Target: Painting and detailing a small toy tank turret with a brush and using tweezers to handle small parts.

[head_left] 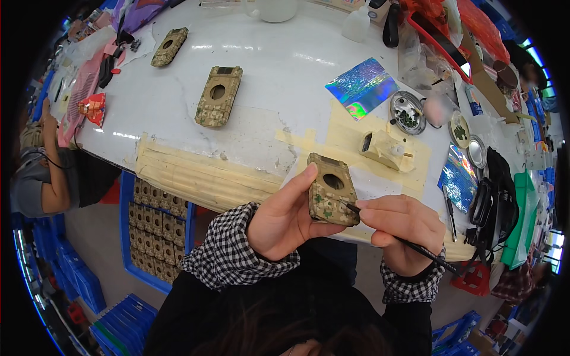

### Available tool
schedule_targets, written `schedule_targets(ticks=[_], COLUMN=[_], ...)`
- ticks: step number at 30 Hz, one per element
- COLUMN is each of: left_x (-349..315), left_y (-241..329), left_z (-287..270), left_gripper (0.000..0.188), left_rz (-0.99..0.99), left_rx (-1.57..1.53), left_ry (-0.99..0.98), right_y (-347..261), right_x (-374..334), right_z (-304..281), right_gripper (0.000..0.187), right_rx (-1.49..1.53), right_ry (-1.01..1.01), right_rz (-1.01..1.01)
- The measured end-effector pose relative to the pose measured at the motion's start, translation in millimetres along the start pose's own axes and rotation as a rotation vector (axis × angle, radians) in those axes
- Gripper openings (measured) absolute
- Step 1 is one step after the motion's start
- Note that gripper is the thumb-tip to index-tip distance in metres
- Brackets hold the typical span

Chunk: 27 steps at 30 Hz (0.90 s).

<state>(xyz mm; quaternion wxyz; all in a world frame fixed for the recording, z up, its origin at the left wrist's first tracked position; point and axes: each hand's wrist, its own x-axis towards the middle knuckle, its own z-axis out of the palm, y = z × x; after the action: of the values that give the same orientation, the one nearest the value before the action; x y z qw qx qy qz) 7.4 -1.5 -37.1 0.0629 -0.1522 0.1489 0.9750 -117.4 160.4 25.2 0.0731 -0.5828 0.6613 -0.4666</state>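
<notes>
My left hand [282,216] grips a camouflage-patterned toy tank hull [332,184] with a round hole in its upper face. The thumb presses on its left edge and the fingers wrap underneath. My right hand [407,228] pinches a slim black pointed tool [418,248], whose exact kind I cannot make out. Its tip meets or nearly meets the near part of the hull. Two similar hulls, a nearer one [218,98] and a farther one [170,47], lie on the white table. Beyond my right hand stands a small block covered in masking tape [383,148].
A round metal dish [408,113] holds small dark green bits. Shiny holographic sheets [362,88] lie on the table, and a red-framed object [439,44] is at the far right. Masking tape [196,178] lines the near edge. Below left, a blue crate [126,237] holds many hulls.
</notes>
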Motion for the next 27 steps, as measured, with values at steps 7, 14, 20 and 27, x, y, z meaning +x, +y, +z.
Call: schedule_targets(ticks=[7, 14, 20, 27], left_x=[0, 0, -1, 2], left_y=[0, 0, 0, 1], left_z=[-1, 0, -1, 0], left_gripper=[0.053, 0.052, 0.053, 0.055], left_rz=[0.002, 0.003, -0.003, -0.033], left_rx=[-0.023, -0.033, -0.103, -0.143], left_ry=[-0.015, -0.004, -0.027, -0.018], right_y=[0, 0, 1, 8], right_x=[0, -2, -6, -18], right_z=[0, 1, 5, 13], right_gripper=[0.028, 0.028, 0.026, 0.032], right_rx=[0.010, 0.024, 0.107, 0.172], right_ry=[-0.002, 0.023, 0.120, 0.374], right_rz=[0.001, 0.011, 0.034, 0.044])
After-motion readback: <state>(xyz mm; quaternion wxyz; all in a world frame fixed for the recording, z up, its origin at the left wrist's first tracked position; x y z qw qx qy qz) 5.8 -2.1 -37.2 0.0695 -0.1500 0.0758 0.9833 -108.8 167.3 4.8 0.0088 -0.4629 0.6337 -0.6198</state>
